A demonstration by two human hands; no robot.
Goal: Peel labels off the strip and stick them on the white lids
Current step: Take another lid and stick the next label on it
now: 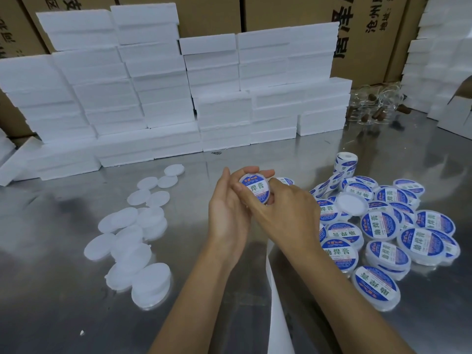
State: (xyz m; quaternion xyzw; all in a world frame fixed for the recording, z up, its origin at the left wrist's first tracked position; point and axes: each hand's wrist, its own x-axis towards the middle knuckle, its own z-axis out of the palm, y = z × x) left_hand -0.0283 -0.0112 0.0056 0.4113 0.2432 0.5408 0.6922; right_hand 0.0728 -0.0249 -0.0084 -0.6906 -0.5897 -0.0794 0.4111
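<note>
Held lid [255, 188]: a white round lid carrying a blue-and-white label with Chinese characters is being held above the middle of the desk [76, 315], tilted toward the camera.
Left hand [228, 213]: it is cupping the lid from behind and below; its fingers [258, 172] are curling round the far rim and its thumb side is lying against the near rim.
Right hand [283, 213]: it is crossing over the left hand; its fingers are lying bent against the lid's lower right edge, and the thumb [246, 194] is pressing on the label face.
Label strip [277, 302]: a white backing strip is running from under the hands toward the near edge of the desk, with a roll of labels [346, 162] lying beyond the labelled pile.
Labelled lids [383, 226]: a loose overlapping pile is lying to the right of the hands, with one lid in it showing its white inside [352, 204].
Unlabelled lids [138, 236]: plain white lids are lying scattered and partly stacked to the left, well apart from the hands.
Background: white foam boxes [163, 93] are standing stacked along the far edge of the desk, with brown cartons [370, 34] behind them.
</note>
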